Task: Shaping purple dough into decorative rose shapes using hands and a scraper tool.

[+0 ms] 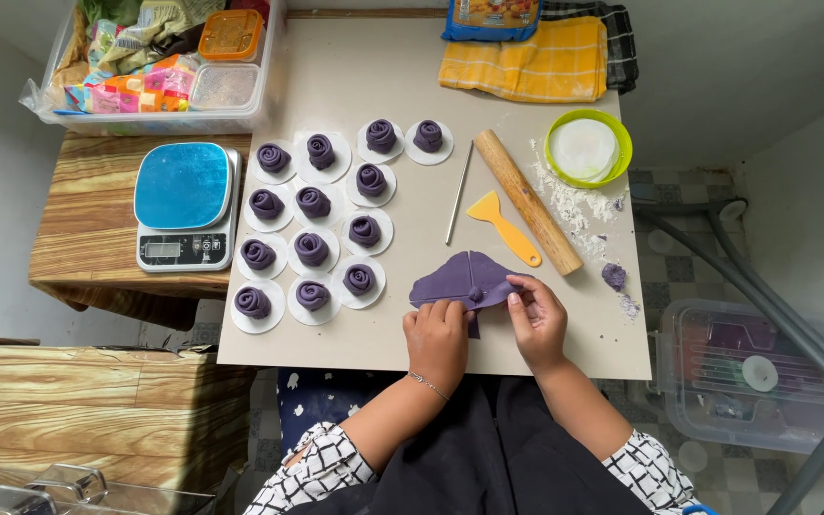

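- A blue-topped digital kitchen scale sits far to the left of the fingers, on a wood-grain side table.
- Thirteen rolled purple dough rosettes on white paper rounds stand in rows between the scale and the hands, well clear of the fingertips.
- The left hand rests on the pale board, fingers curled narrow, their tips pressing the near left edge of the flat purple dough sheet of overlapping rounds.
- That sheet lies directly beyond both sets of fingertips, with a small purple dough ball near its middle, between the two hands.
- The dough looks soft, light and easily torn or stretched; it seems best taken at the thin near edge with the pads, gently, so that the layers do not smear together.
- The right hand pinches the sheet's right edge between thumb and forefinger, though how firmly is hard to tell from this height.
- A thin metal rod, a yellow plastic scraper and a wooden rolling pin lie beyond the fingers, and a green-rimmed bowl of white flour stands farther off to the right.
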